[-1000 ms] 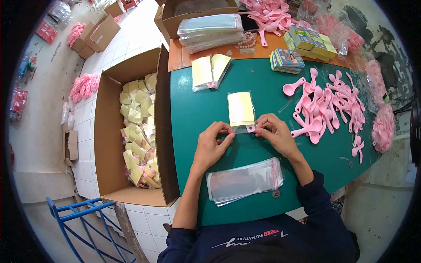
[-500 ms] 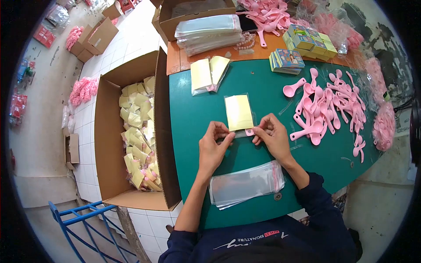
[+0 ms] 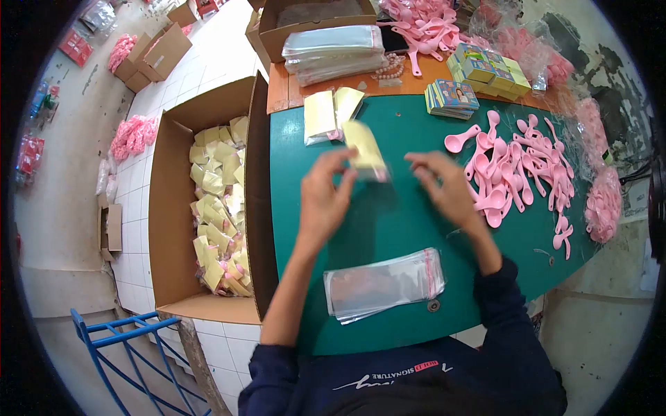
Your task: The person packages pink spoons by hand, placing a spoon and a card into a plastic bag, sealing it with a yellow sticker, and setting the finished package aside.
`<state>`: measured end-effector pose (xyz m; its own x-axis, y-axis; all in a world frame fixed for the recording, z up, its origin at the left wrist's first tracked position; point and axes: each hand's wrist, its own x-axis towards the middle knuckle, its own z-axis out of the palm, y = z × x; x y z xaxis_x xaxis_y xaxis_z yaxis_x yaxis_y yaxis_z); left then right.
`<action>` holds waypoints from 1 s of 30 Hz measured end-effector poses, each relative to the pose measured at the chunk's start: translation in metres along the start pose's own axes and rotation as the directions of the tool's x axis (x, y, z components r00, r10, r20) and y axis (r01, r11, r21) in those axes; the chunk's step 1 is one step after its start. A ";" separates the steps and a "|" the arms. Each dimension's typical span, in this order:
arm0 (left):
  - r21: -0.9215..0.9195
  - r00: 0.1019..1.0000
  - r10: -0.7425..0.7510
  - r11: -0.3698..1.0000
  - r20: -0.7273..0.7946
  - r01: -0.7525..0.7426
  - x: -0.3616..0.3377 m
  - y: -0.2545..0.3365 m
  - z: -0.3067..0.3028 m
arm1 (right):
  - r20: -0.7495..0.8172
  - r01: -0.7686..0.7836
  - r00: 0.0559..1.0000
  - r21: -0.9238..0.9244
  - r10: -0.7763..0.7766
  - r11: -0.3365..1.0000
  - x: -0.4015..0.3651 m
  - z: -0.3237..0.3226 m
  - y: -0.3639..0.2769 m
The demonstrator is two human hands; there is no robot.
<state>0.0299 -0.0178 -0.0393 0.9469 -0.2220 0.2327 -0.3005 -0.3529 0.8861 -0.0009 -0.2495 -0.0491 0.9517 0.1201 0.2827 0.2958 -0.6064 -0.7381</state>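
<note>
My left hand is at the near left edge of a blurred packet with a yellow card and a pink end, its thumb and fingers parted around the lower left corner. Motion blur hides whether it grips the packet. To the right, my right hand is raised with its fingers apart and nothing in it. Filled packets lie just beyond, at the table's far left. Clear plastic sleeves lie near my body. Pink spoons are heaped on the right.
A large cardboard box of yellow packets stands left of the green table. Stacked sleeves, card stacks and more pink spoons are along the far side. A blue metal frame stands at lower left.
The packet has moved away from me and to the left, and is now tilted. My left hand has moved with it. My right hand has let go and moved right and farther out, fingers spread.
</note>
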 end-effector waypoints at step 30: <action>-0.266 0.861 -0.127 0.920 0.493 0.288 -0.057 0.018 0.007 | 0.314 -0.163 0.933 -0.063 0.174 0.985 -0.058 -0.085 -0.044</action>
<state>-0.0308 -0.0177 -0.0391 0.7970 -0.5939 -0.1100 0.0270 -0.1468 0.9888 -0.0759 -0.2965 0.0186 0.9656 0.2535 -0.0575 0.1311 -0.6658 -0.7345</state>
